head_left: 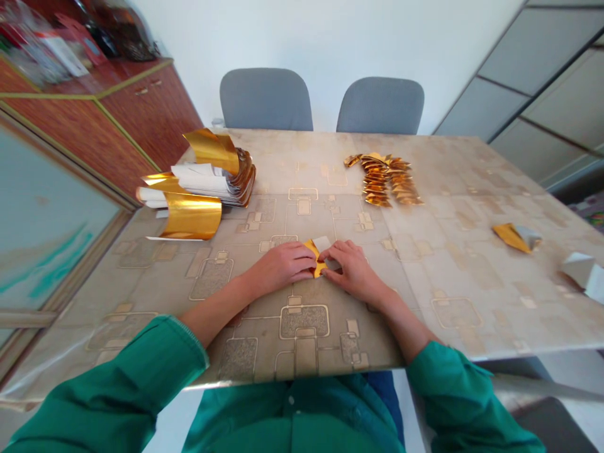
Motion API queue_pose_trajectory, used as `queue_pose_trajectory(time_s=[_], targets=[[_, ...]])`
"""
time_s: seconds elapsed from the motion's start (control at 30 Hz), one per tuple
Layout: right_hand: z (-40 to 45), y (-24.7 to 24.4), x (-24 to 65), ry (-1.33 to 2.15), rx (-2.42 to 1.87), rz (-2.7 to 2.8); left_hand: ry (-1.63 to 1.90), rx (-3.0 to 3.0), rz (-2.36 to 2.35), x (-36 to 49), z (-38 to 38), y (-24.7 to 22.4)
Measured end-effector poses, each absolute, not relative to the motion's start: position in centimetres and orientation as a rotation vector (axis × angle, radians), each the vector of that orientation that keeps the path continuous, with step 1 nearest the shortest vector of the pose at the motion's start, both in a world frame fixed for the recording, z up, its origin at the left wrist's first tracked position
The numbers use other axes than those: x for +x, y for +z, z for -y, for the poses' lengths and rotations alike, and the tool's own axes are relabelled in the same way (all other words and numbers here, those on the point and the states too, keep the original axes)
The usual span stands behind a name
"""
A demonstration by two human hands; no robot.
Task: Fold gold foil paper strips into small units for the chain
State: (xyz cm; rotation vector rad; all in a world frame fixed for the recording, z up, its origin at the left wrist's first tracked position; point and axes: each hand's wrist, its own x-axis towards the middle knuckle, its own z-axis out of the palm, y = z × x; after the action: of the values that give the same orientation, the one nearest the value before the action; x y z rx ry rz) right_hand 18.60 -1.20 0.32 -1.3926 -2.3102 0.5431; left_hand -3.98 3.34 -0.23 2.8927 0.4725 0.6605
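In front of me on the table, a small sheet of gold foil paper (319, 270) is partly folded, with its white underside showing at the top. My left hand (284, 264) presses its fingers together on the paper's left side. From the right, my right hand (353, 270) grips the same sheet between thumb and forefinger. The fingers cover part of the folds. Beyond the left hand lies a stack of gold-and-white paper sheets (198, 182), some curling up. Rows of folded gold paper pieces (376, 182) stand farther back, right of centre.
A patterned cloth covers the table (302, 346). On its right side lie a loose gold paper piece (512, 238) and a white folded paper (582, 274). Two grey chairs (265, 100) stand at the far edge. A wooden cabinet (146, 104) is at the left.
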Motion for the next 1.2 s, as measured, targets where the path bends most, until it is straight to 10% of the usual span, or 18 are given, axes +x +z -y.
queue_pose_trajectory(time_s=[1.2], targets=[[3.1,0.6,17.4,0.357,-1.482,2.264,0.637,2.729,-0.584,-3.6,-3.3,-0.5]])
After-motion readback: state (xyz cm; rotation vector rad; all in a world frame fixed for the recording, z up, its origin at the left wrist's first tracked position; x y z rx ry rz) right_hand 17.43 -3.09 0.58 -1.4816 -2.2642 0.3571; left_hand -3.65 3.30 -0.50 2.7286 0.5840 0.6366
